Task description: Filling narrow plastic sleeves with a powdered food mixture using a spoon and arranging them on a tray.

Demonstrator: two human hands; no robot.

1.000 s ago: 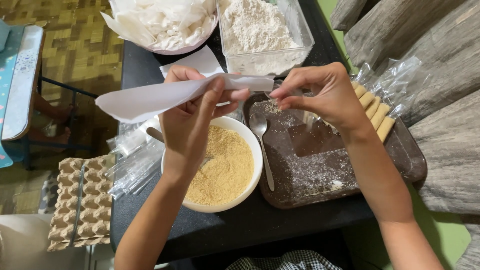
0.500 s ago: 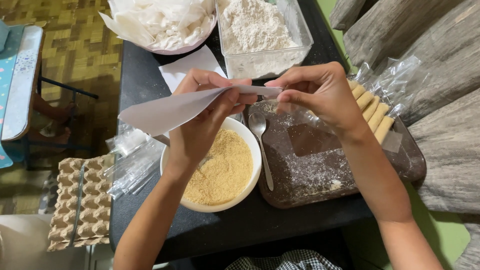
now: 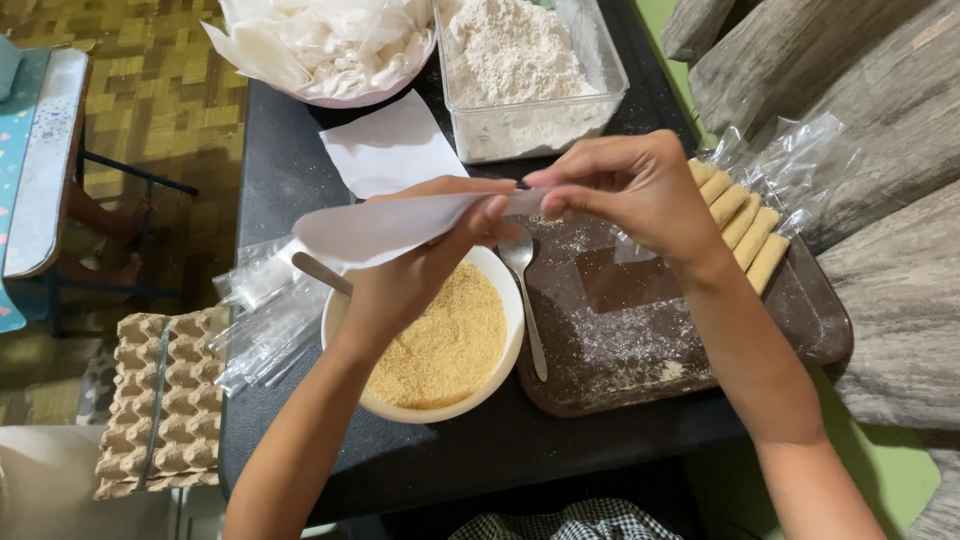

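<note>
– What carried everything?

– A black table [image 3: 300, 180] with a matte top. A white bowl [image 3: 500, 370] of golden crumbs stood near its front edge, and a brown tray [image 3: 800, 330] dusted with flour lay just beside the bowl, on the right.

– And at the far side?

– A clear plastic container [image 3: 600, 95] of flour stood there, beside a pale bowl [image 3: 330, 95] full of thin white sheets. One loose white sheet [image 3: 385, 145] lay flat between them and the front bowl. Some clear plastic bags [image 3: 265, 320] rested at the left edge, partly hanging over it.
</note>
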